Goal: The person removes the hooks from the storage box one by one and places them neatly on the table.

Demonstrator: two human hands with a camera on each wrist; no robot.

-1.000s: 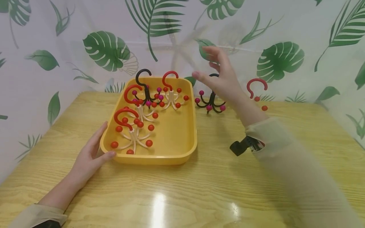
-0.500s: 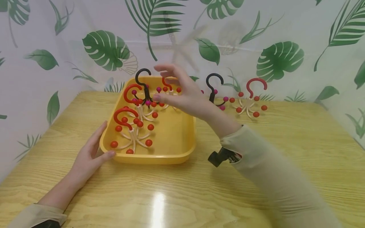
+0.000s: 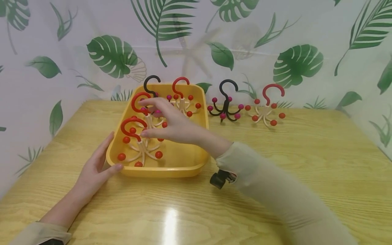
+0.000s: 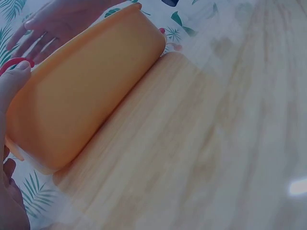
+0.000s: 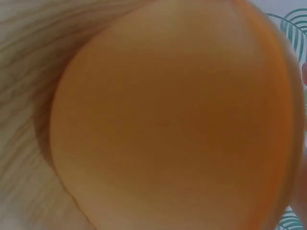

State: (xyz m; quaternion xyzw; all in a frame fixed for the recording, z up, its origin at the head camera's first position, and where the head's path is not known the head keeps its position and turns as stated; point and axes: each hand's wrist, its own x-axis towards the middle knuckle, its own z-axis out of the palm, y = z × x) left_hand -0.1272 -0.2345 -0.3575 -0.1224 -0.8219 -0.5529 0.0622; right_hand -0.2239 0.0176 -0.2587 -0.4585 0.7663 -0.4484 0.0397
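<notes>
My left hand (image 3: pixel 96 173) grips the near-left corner of a yellow plastic bin (image 3: pixel 171 173), its thumb over the rim and its fingers along the outside wall. Inside stand several multi-arm hanging hooks. White ones have red tops and red ball tips, such as the front hook (image 3: pixel 141 149) and the back hook (image 3: pixel 182 102); a black hook (image 3: pixel 152 83) is partly hidden. My right hand (image 3: pixel 174 124) is over the bin, thumb and fingers spread apart, near the two red-topped hooks at the left. Nothing shows in its grasp. The right wrist view holds mostly the bin's outer wall (image 5: pixel 168 120).
On the table (image 3: pixel 275 170), right of the bin, stand a black hanging hook (image 3: pixel 226 107) with magenta ball tips and a white hanging hook (image 3: pixel 264 112) with a red top. A leaf-patterned cloth (image 3: pixel 190 34) hangs behind the table.
My right hand has moved left and down, from above the black hook on the table to over the left part of the bin. My left hand stays at the bin's corner.
</notes>
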